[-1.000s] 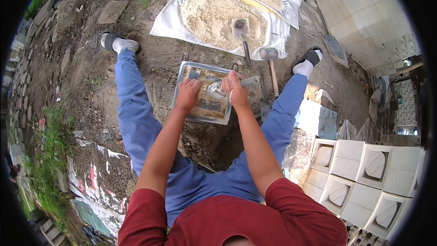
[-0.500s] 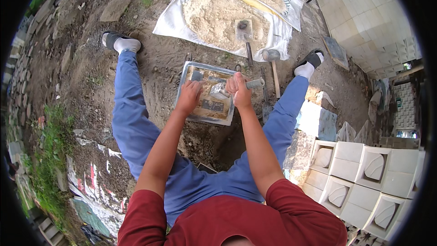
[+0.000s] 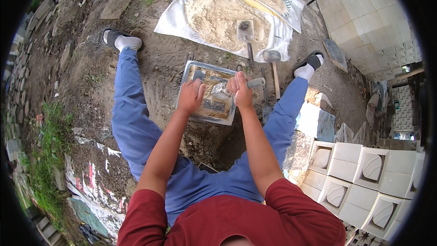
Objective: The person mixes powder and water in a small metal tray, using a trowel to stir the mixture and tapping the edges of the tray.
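Note:
A shallow rectangular metal-framed mould (image 3: 211, 121) rests on the dirt between my legs, with sandy powder and dark flat panels inside it. My left hand (image 3: 191, 94) is over its left part, fingers curled; whatever they may hold is hidden beneath them. At the mould's right side, my right hand (image 3: 240, 89) is closed around a short tool (image 3: 256, 83) with a grey round handle. The tool's silvery, block-like end lies over the mould's middle; its exact kind is unclear.
Beyond the mould, white sacks (image 3: 170, 23) hold pale sandy powder, with a square-bladed scoop (image 3: 245, 32) lying on it. A mallet (image 3: 275, 75) lies to the right, near my foot. Stacked pale patterned blocks (image 3: 346, 159) stand at the lower right, and a block wall (image 3: 359, 13) rises behind.
Both hands keep nearly the same places. My left hand's fingers have shifted slightly over the mould, while the tool stays in my right hand.

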The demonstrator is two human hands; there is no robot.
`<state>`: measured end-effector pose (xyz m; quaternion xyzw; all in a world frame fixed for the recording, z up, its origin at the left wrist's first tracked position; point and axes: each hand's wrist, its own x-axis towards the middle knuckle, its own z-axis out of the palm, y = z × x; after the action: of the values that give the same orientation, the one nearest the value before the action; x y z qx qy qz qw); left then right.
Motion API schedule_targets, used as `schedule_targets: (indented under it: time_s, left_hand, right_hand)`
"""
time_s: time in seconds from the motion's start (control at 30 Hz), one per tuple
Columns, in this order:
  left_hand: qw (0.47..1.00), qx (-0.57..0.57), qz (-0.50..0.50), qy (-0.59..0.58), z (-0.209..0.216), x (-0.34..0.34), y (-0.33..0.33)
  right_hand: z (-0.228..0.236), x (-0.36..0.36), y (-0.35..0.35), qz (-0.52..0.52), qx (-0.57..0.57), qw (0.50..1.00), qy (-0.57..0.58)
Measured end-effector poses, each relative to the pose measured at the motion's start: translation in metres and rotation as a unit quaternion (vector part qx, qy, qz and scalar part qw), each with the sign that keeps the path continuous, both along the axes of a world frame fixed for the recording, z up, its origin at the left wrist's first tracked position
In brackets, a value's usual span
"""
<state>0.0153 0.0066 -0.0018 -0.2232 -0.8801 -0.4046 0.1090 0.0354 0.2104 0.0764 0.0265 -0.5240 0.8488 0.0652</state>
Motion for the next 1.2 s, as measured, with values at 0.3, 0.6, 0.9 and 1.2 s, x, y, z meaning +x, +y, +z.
schedule_targets:
  time_s: [0.3, 0.6, 0.9, 1.2]
  left_hand:
    - [0.998, -0.048, -0.026, 0.024, 0.007, 0.006, -0.006]
    - [0.996, -0.063, -0.028, 0.051, 0.003, 0.004, -0.003]
    - [0.996, -0.048, -0.026, 0.066, 0.023, 0.002, 0.001]
    - [0.984, -0.047, 0.163, 0.046, -0.011, -0.010, -0.021]
  right_hand:
    - [0.007, -0.002, -0.008, -0.015, 0.019, 1.000, -0.013]
    - [0.008, -0.002, -0.008, -0.010, 0.029, 1.000, -0.007]
    - [0.031, -0.005, -0.012, -0.050, 0.085, 0.995, -0.023]
    - [0.097, -0.007, -0.011, -0.030, 0.099, 0.993, 0.059]
